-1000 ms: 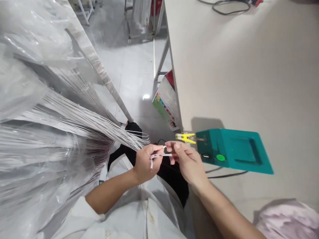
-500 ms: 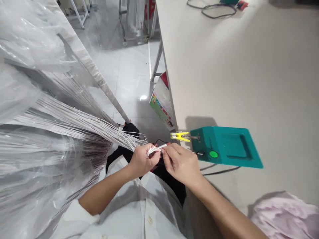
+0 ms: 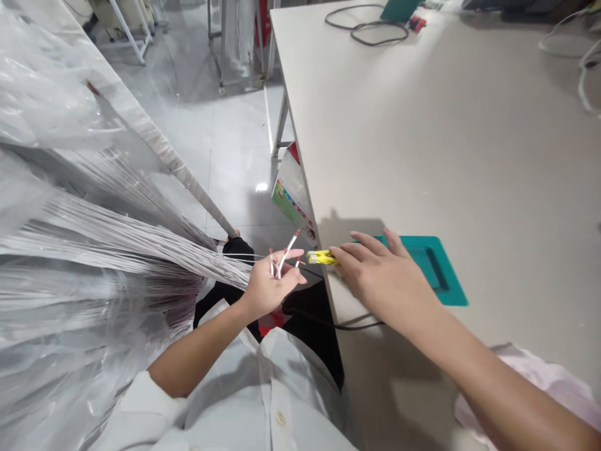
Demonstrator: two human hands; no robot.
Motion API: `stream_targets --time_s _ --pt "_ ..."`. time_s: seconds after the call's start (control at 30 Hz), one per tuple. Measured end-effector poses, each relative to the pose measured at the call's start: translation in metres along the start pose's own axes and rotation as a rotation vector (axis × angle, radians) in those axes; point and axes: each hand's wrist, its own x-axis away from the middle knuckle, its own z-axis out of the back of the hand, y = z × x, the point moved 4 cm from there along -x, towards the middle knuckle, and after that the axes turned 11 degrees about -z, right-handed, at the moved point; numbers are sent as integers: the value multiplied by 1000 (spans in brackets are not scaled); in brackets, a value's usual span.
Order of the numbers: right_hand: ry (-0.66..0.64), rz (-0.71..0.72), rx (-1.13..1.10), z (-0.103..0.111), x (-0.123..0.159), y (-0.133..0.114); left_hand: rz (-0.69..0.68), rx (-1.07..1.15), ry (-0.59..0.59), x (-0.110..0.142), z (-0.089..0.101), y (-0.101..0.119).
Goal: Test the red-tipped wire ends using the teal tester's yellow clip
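My left hand (image 3: 270,282) is closed on several thin white cables (image 3: 237,270), whose cut ends with reddish tips stand up between thumb and fingers. My right hand (image 3: 385,275) is at the table edge, with its thumb side and index finger on a yellow clip (image 3: 320,257). The other fingers of that hand stretch out above a teal device (image 3: 446,269) and cover much of it. The jaws of the clip point toward the cable ends, a short distance apart from them. My right thumb is hidden.
Long bundles of cable under clear plastic (image 3: 42,207) fill the left side beside a wrapped rail (image 3: 178,175). A printed box (image 3: 293,200) stands below the table (image 3: 422,138). Black cord (image 3: 380,31) lies at the back, pale cloth (image 3: 539,382) at the front right.
My right hand has left the cable ends and moved right onto the yellow clip. My left hand keeps the cables, their separate tips now showing. The view has shifted slightly right.
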Motion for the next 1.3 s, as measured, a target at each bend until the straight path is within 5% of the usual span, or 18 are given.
stream_targets --time_s 0.43,1.3 --pt "-86 -91 -50 0 -20 9 56 171 -35 -14 -17 -10" --pt "-90 -61 3 -4 -15 5 -58 -141 32 -15 -13 -10"
